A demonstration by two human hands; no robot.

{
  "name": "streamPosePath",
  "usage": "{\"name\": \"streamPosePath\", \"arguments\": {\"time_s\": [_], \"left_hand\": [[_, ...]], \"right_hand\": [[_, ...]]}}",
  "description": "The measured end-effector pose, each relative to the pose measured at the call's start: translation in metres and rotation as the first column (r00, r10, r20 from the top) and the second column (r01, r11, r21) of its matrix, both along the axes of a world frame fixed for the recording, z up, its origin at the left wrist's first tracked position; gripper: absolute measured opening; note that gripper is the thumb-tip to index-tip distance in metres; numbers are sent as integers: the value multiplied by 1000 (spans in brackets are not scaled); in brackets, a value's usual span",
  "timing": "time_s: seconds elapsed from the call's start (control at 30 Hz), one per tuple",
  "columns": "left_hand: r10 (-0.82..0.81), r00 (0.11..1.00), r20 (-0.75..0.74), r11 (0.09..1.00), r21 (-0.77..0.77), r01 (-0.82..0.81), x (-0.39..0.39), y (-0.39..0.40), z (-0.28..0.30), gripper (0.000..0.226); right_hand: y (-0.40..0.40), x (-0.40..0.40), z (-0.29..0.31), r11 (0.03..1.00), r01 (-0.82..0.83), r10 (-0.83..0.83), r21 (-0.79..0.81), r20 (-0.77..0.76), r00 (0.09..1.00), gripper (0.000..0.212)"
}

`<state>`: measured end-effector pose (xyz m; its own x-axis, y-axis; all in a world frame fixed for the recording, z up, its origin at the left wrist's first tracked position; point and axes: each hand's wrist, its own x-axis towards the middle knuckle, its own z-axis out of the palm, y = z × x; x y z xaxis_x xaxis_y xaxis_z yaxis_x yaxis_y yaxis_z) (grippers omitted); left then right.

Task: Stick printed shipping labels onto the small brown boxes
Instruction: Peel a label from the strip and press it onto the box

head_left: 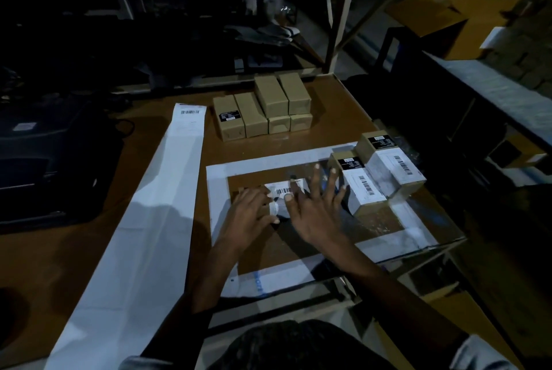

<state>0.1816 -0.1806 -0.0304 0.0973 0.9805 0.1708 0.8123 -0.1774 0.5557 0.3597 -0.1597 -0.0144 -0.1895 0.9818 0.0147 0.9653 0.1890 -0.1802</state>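
Both hands lie flat over a small brown box near the middle of the desk, pressing a white shipping label with a barcode down onto its top. The left hand covers the box's left part with its fingers stretched forward and close together, the fingertips touching the label's near edge. The right hand is spread wide, fingers fanned and straight, its thumb lying on the label just below the barcode; neither hand curls round anything. The box sits inside a rectangular frame of white strips laid on the brown desk top, under what looks like a clear, glossy sheet. Just beside the right hand's fingertips, on the right part of the frame, stand two labelled boxes, side by side and touching, each with a white barcode label wrapped over it and a small black sticker on its far end. Farther back, well apart from the hands, a stack of plain brown boxes stands in a tight group: four in the bottom row with two more laid on top at the right; the leftmost carries a small black sticker. To the left of the frame a long white label strip runs diagonally across the desk from the near edge toward the back, with one printed barcode at its far end. A dark machine sits at the desk's left side; its details are lost in shadow.
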Motion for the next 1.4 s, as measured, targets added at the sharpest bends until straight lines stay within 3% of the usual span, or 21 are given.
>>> {"name": "streamPosePath", "arguments": {"time_s": [0.17,0.27,0.33,0.43,0.57,0.63,0.77,0.9,1.03,1.2,1.3,1.4], "left_hand": [[6,1000,4,998,56,-6,-10,9,6,57],[4,999,50,995,-99,1,-17,18,5,74],[-3,996,90,983,-184,19,-18,21,3,84],[10,991,132,981,-191,16,-18,22,-1,91],[-73,982,174,980,-171,103,-23,30,-2,81],[-122,987,104,973,-183,140,-24,37,3,82],[-195,980,20,915,-355,190,-19,53,20,80],[-250,966,-66,864,-465,192,-13,65,26,83],[-258,966,-2,871,-432,232,-14,64,22,77],[-198,977,74,896,-390,211,-19,59,21,102],[-148,979,137,940,-287,183,-15,57,29,105],[-58,977,206,969,-224,104,-4,57,37,109]], "right_hand": [[-23,-19,-4,997,-30,26,-76,-49,998,71],[-22,-22,-6,997,-62,60,-43,-31,998,67],[-12,-12,-9,999,33,-34,-32,-26,999,63],[-1,-7,-9,987,157,-157,-31,14,988,62],[5,-31,3,990,-87,97,-107,94,991,62],[18,-21,8,986,-76,91,-150,90,992,60],[39,12,16,972,44,-44,-232,6,999,56],[30,14,33,960,-75,34,-269,-154,987,73],[30,25,30,922,-172,96,-348,-227,969,88],[21,41,13,962,-186,100,-200,-376,921,74],[4,48,6,991,-109,63,-78,-450,891,89],[-12,57,2,1000,28,-21,4,-559,829,82]]}}
